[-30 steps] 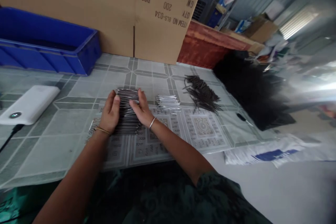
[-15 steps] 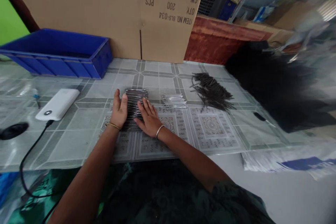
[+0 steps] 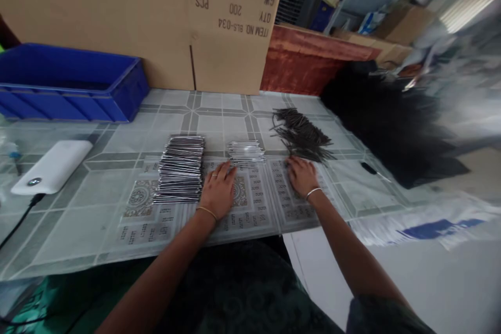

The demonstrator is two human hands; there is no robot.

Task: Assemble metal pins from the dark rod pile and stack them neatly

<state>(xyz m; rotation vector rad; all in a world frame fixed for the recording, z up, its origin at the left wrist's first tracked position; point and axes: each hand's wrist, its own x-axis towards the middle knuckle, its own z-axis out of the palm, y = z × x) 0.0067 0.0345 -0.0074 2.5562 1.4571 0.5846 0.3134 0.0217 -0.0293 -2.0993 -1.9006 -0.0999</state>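
My left hand [image 3: 219, 188] lies palm down on the table, its fingers apart and its tips at the near edge of a small row of thin silver metal rods [image 3: 246, 153]. To its left is a larger row of the same rods [image 3: 180, 169], laid side by side, with no hand on it. My right hand [image 3: 302, 176] rests farther right, palm down with bent fingers apart. Its fingertips are by the near edge of a loose pile of dark thin sticks [image 3: 303, 133]; nothing shows in its grasp.
A patterned plastic sheet covers the table [image 3: 117, 167]. At the left are a blue crate [image 3: 70, 102] and a white power bank [image 3: 52, 167] with a black cable. A large cardboard box [image 3: 230, 62] stands behind. Black material [image 3: 376, 120] lies at the right.
Both hands have left the larger rod row and moved right, the left to the small row, the right to the dark sticks. The camera view has shifted right.
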